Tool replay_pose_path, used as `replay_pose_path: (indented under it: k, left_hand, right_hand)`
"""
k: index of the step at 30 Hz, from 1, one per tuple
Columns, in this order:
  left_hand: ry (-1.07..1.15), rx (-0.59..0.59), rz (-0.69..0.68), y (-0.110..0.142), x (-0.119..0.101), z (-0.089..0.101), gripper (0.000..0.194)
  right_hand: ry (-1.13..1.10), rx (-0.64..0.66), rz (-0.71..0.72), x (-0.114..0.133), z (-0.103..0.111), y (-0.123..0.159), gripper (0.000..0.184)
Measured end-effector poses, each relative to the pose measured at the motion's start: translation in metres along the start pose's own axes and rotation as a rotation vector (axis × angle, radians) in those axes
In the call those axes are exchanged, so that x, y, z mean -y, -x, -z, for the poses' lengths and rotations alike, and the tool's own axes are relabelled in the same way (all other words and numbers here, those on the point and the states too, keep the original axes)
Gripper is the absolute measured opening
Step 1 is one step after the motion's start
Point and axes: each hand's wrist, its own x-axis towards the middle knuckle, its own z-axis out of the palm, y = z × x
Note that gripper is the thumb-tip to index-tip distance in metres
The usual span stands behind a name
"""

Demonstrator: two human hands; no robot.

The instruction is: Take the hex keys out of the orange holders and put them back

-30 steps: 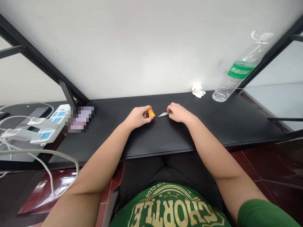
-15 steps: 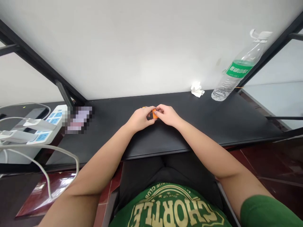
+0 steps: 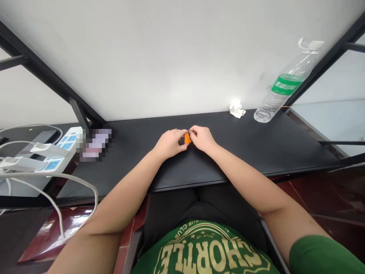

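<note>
My two hands meet at the middle of the black table (image 3: 256, 152). A small orange piece (image 3: 187, 138) sits between their fingertips. My left hand (image 3: 169, 143) is closed, pinching the piece from the left. My right hand (image 3: 203, 139) is closed too, its fingers pressed on the piece's right side. The thin metal rods seen earlier in my right hand are hidden now.
A tilted plastic water bottle (image 3: 281, 89) with a green label and a crumpled white tissue (image 3: 236, 108) stand at the back right. A white power strip (image 3: 58, 152) with plugs and cables (image 3: 57, 179), and a blurred-out object (image 3: 95, 144), lie at the left.
One second ago my hands were apart, the left with the orange piece, the right with thin metal rods. My right hand moved left and joined the left at the orange piece.
</note>
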Motion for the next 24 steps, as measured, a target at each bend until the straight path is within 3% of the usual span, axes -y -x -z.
replay_pose_path:
  k: [7,17,24]
  left_hand:
    - [0.059,0.005,0.102,0.001,0.009,0.0,0.048]
    - [0.158,-0.002,0.241,0.001,0.022,0.0,0.05]
    - [0.152,0.015,0.243,0.002,0.022,0.001,0.049]
  right_hand:
    - [0.338,0.064,0.126,-0.016,0.011,-0.01,0.025]
    - [0.558,0.097,-0.108,-0.054,0.025,-0.027,0.027]
    - [0.547,0.083,-0.104,-0.06,0.021,-0.019,0.027]
